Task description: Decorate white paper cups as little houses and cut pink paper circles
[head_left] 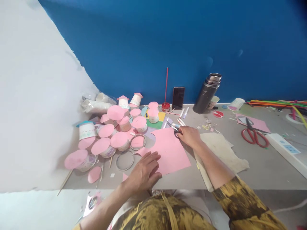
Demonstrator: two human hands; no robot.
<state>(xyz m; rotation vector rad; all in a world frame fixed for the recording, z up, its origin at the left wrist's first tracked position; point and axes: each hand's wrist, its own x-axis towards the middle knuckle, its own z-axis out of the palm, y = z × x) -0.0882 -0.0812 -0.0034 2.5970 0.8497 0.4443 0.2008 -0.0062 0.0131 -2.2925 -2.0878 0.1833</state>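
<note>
My left hand [145, 171] lies with stretched fingers on the near left part of a pink sheet of paper [171, 151], which has a round bite cut from its upper left corner. My right hand [189, 136] is closed at the black handle of a small pair of scissors [172, 126], just beyond the sheet's top right corner; the blades point away to the left. Left of the sheet are two grey rings [125, 160], like tape rolls. A crowd of paper cups [109, 150] topped with pink paper discs [100, 146] stands farther left.
A dark flask [206, 94] and a phone [178, 97] stand by the blue wall. Right of my right forearm lies a cream cloth [222, 148]. Farther right are red-handled scissors [254, 137], a white power strip [286, 151] and coloured pipe cleaners [275, 103].
</note>
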